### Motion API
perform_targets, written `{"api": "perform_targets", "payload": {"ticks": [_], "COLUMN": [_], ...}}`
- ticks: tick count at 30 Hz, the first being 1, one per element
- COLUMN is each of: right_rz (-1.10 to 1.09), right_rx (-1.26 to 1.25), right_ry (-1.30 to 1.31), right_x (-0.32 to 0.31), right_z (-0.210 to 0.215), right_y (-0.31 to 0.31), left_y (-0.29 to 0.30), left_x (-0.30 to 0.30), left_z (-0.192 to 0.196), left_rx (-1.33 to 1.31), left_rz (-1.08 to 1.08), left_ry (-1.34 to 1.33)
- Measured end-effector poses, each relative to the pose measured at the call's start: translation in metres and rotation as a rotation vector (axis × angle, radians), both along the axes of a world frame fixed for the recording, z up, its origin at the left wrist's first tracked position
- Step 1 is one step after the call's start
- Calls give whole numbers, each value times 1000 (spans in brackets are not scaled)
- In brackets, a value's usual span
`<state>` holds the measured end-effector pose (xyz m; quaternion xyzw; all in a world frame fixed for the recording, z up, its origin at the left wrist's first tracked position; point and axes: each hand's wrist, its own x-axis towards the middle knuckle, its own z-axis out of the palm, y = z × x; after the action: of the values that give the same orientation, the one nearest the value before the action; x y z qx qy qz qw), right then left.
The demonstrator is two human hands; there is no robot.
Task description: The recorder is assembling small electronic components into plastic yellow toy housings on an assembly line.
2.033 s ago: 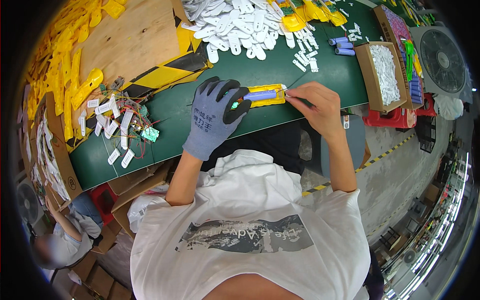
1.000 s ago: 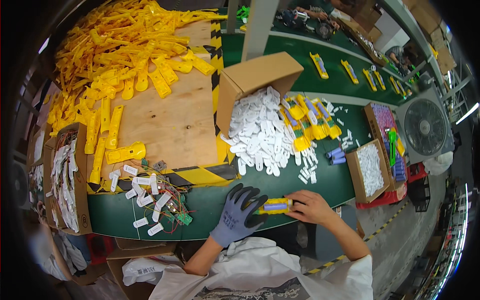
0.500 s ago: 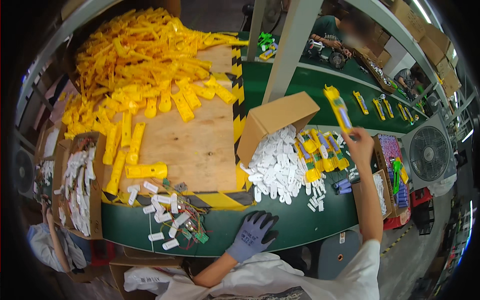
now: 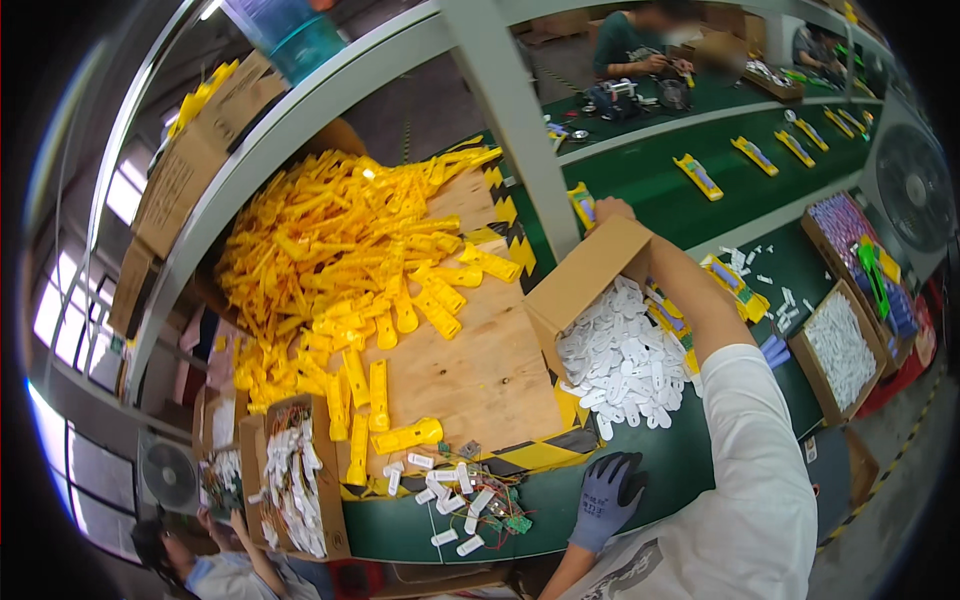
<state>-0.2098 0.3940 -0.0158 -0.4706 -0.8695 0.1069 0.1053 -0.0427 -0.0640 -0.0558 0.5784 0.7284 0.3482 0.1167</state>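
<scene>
My left hand (image 4: 606, 498), in a grey glove with dark fingertips, rests on the green tabletop near its front edge. Its fingers are loosely spread and hold nothing. My bare right hand (image 4: 614, 209) reaches past the tilted cardboard box (image 4: 590, 270) to the green belt. Its fingers are curled at the end of a yellow plastic casing (image 4: 581, 205); the box and the metal post partly hide this grip. White plastic pieces (image 4: 622, 350) spill from the box. More yellow casings with batteries (image 4: 735, 287) lie beyond my right forearm.
A large heap of yellow casings (image 4: 330, 240) covers the wooden board (image 4: 480, 370). White modules with wires (image 4: 470, 500) lie at the front. A metal post (image 4: 515, 130) rises beside the belt (image 4: 650, 180), which carries several casings. A box of white parts (image 4: 838, 345) stands right.
My right hand has let go of the battery-fitted casing, now on the belt, and moved left to another behind the box. The view has turned; my left hand stays on the table.
</scene>
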Motion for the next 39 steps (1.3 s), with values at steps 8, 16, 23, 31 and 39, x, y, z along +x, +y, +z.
{"api": "perform_targets", "payload": {"ticks": [8, 16, 23, 31, 39], "right_rz": [345, 264, 126, 272, 54], "right_rx": [-10, -181, -165, 224, 409], "right_ry": [120, 339, -192, -184, 381], "right_x": [75, 246, 388, 392, 367], "right_z": [30, 79, 40, 6, -22], "right_y": [26, -5, -109, -141, -166], "left_y": [6, 4, 7, 7, 12], "left_x": [-4, -8, -4, 0, 3], "left_z": [-6, 0, -7, -2, 0], "left_rx": [31, 49, 80, 61, 43], "left_rz": [-26, -26, -30, 2, 7], "left_ry": [28, 50, 79, 137, 171]}}
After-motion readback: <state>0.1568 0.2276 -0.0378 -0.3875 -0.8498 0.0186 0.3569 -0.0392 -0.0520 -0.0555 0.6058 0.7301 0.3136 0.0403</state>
